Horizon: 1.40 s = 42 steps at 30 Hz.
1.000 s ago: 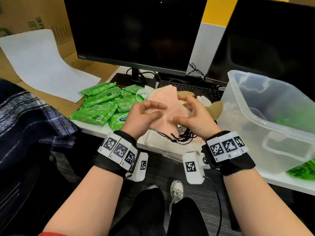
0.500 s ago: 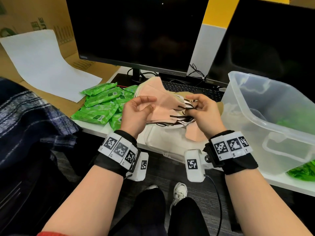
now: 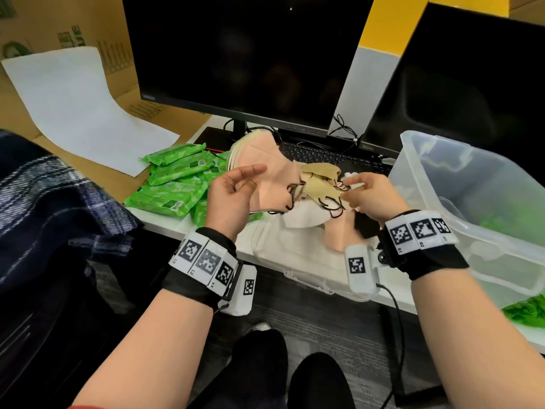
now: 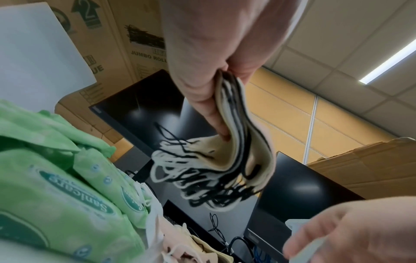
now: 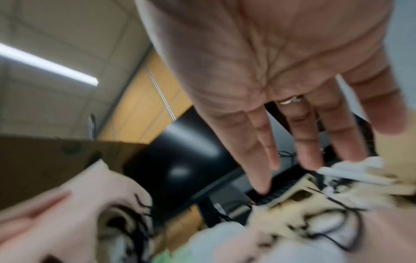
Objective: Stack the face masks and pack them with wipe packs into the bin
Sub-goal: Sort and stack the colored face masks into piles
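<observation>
Premises present as an office workstation. Two dark monitors [image 3: 247,54] and a keyboard [image 3: 312,156] occupy a white tabletop [image 3: 206,234]. Ceiling tiles with a strip light [image 4: 387,60], partition panels and stacked cardboard cartons [image 3: 97,28] surround it.

Open top of clear bin [image 3: 436,184]: unobstructed from above, at right of right hand [image 3: 371,196]. Between the hands: loose masks [image 3: 318,187] with tangled ear loops. Left side: wipe packs [image 3: 168,184] piled on desk. Rear: keyboard [image 3: 312,156], cables and two monitors [image 3: 247,54] wall off the back.
</observation>
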Motion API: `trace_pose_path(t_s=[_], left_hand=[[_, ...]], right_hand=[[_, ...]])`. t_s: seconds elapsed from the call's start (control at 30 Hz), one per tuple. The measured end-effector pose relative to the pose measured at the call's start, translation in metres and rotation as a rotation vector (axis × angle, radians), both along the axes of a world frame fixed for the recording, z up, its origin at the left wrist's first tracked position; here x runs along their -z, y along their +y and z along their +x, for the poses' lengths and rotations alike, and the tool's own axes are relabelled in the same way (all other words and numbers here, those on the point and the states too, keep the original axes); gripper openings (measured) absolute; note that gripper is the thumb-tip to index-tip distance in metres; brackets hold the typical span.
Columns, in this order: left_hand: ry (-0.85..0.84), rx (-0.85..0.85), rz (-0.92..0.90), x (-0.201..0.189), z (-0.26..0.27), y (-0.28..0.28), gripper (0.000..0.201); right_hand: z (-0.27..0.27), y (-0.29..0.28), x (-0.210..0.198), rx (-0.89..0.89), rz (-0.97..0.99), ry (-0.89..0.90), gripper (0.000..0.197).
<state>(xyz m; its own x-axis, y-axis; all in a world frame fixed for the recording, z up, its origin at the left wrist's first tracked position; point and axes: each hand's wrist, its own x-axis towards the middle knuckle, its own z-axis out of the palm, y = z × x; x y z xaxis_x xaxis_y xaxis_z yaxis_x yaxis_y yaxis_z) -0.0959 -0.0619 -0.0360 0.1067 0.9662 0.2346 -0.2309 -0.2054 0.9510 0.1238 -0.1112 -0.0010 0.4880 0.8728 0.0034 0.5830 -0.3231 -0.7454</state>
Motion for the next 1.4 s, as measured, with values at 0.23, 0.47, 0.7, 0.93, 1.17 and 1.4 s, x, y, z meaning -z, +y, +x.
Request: trace_pose_path(t_s=[0.23,0.47,0.7,0.93,1.17,1.4], left_hand=[[0.055,0.06,0.0,0.004,0.008,-0.001,0.035],[0.066,0.104,-0.039,0.01,0.009,0.001,0.035],[0.061,0.126,-0.085,0.014,0.01,0.003,0.036],[0.044,0.143,-0.156,0.01,0.012,0.001,0.034],[0.042,0.207,-0.107,0.002,0.019,-0.014,0.033],[0.066,0.113,-0.06,-0.002,0.016,-0.015,0.031]], right_hand=[[-0.002,0.02,0.021,-0.099,-0.7,-0.4,0.06],[-0.013,0.014,0.031,-0.209,-0.791,-0.803,0.035],[0.009,0.027,0.053,-0.274,-0.793,-0.782,0.024],[-0.008,0.012,-0.01,-0.093,-0.48,-0.105,0.036],[-0.052,0.002,-0.039,-0.253,0.114,0.347,0.022],[-0.067,0.001,-0.026,-0.333,0.173,0.499,0.009]])
